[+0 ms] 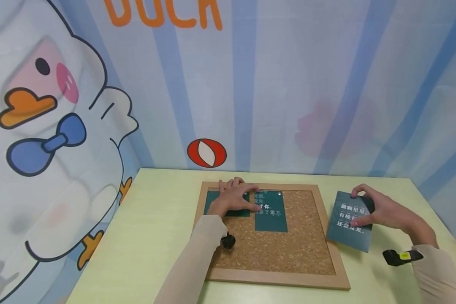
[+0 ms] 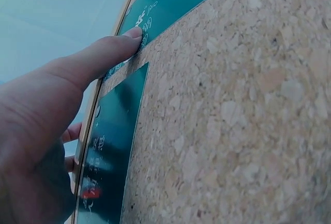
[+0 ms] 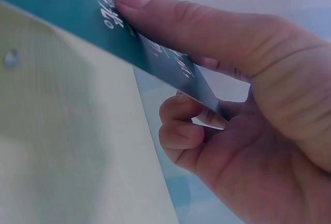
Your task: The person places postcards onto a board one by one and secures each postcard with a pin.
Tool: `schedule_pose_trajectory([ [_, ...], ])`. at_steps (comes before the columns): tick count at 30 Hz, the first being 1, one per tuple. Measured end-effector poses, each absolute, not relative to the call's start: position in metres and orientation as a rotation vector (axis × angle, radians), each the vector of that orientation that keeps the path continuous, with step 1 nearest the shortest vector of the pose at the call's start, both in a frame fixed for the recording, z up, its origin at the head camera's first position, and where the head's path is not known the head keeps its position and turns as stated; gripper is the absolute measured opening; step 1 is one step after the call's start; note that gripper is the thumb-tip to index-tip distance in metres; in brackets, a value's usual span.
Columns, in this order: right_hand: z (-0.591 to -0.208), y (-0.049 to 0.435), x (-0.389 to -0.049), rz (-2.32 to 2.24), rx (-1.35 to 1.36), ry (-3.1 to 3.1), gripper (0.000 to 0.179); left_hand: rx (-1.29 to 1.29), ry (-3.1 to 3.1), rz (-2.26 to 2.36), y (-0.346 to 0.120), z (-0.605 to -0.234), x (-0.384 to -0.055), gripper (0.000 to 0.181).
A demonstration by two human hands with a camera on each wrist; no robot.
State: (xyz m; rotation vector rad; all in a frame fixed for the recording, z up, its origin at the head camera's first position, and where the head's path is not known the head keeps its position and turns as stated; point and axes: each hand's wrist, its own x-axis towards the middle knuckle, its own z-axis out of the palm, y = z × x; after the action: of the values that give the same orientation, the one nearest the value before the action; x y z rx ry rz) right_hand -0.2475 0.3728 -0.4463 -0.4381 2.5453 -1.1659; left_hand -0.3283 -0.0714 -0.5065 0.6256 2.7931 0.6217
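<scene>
A wood-framed cork board (image 1: pixel 300 257) lies on the table with two dark green cards on it. My left hand (image 1: pixel 233 198) reaches over the left card (image 1: pixel 211 202), fingers spread near the board's top edge. Its thumb rests on the left side of the other card (image 1: pixel 273 221), seen also in the left wrist view. My right hand (image 1: pixel 384 211) holds a third green card (image 1: pixel 349 234) with white writing, beside the board. In the right wrist view the thumb (image 3: pixel 186 19) lies on this card's printed face, with curled fingers behind it.
The pale yellow table (image 1: pixel 137 236) extends around the board. A blurred small clear object (image 3: pixel 11 57) lies on the tabletop in the right wrist view. Behind stands a blue-striped backdrop (image 1: pixel 281 84) with a cartoon duck (image 1: pixel 42 190) on the left.
</scene>
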Motion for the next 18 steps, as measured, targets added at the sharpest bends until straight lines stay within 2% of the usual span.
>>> schedule_pose_trajectory([
  [7,-0.443,0.340,-0.261,-1.093,-0.519,2.534,0.076,0.611,2.787,0.636,-0.071,-0.517,-0.337,0.066],
  [18,-0.450,0.293,-0.272,-1.080,-0.730,2.384,0.071,0.634,2.804,0.616,-0.072,-0.497,-0.322,0.065],
])
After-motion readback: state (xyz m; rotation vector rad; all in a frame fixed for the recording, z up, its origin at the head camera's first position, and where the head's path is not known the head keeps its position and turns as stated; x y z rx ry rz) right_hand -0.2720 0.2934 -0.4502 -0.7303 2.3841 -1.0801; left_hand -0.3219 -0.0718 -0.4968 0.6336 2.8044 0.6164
